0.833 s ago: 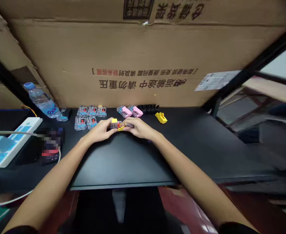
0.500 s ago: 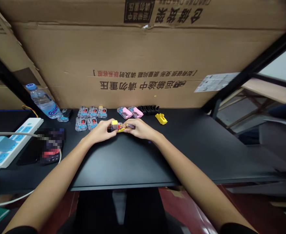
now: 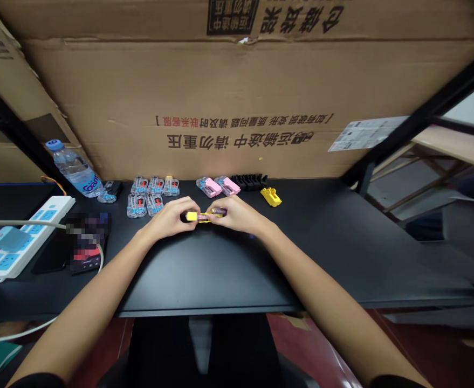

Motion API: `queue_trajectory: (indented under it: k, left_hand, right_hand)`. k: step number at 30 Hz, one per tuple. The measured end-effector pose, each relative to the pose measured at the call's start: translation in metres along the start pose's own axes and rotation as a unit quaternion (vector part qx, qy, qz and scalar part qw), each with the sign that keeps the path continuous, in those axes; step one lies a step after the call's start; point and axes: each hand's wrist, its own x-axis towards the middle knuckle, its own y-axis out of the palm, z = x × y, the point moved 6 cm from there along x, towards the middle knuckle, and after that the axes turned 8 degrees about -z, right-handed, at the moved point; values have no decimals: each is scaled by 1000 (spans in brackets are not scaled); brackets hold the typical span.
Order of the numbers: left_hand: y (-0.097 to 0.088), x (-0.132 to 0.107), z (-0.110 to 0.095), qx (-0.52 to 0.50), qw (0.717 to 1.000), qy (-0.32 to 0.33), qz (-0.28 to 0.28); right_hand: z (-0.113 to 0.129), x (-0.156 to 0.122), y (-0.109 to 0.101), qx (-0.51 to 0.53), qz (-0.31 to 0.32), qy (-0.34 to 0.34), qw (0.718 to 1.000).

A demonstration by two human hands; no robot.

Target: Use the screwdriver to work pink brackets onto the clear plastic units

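In the head view, the left hand (image 3: pixel 171 218) and the right hand (image 3: pixel 234 214) both clench a slim yellow plastic piece (image 3: pixel 204 216) end to end, at the centre of the black desk (image 3: pixel 204 269). Clear plastic cases (image 3: pixel 145 195) lie upper left of it, pink-topped cases (image 3: pixel 218 186) just beyond, and a yellow block (image 3: pixel 271 197) to the right.

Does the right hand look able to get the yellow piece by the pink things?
Probably yes: the right hand sits near the yellow plastic piece, with nothing between them on the black desk. But it's pinching a yellow part, so it must let go.
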Motion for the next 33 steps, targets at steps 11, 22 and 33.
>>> queue_trajectory:
  k: [11,22,33]
  left_hand:
    - [-4,2,0,52,998,-16,-45]
    - [-19,0,4,33,990,-126,-48]
    - [-6,-4,6,119,992,-46,-8]
  right_hand:
    - [-4,1,-2,-65,-19,-11,998]
    - [-49,-14,-79,-54,-99,140,984]
    - [-98,-41,-124,-316,-103,358,873]
